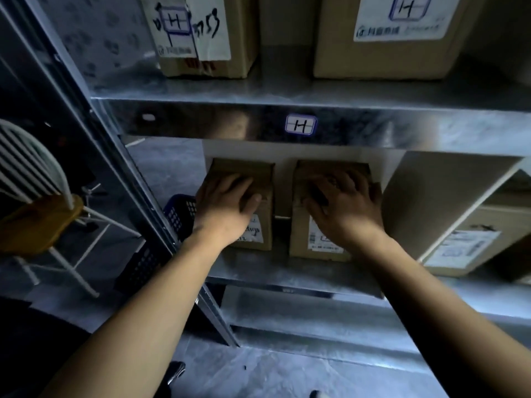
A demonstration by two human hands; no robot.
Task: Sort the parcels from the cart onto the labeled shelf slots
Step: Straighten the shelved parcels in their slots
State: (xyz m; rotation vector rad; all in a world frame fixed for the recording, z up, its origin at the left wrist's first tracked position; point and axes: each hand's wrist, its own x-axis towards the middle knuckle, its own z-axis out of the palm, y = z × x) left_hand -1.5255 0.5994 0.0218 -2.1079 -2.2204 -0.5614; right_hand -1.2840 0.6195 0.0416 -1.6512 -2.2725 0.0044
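Two small brown cardboard parcels stand side by side on the lower metal shelf [287,275], under an "H" label [300,124] on the shelf edge. My left hand [227,206] lies over the top front of the left parcel [258,235], fingers spread across it. My right hand [346,205] grips the top of the right parcel [304,242] the same way. Both parcels carry white shipping labels, partly hidden by my hands. A narrow gap separates the two parcels.
Above, two larger boxes marked "H" sit on the upper shelf: one at left [201,35], one at right [399,33]. A big box [471,245] stands to the right on the lower shelf. A white wire chair [43,179] and a blue basket [181,214] are at left.
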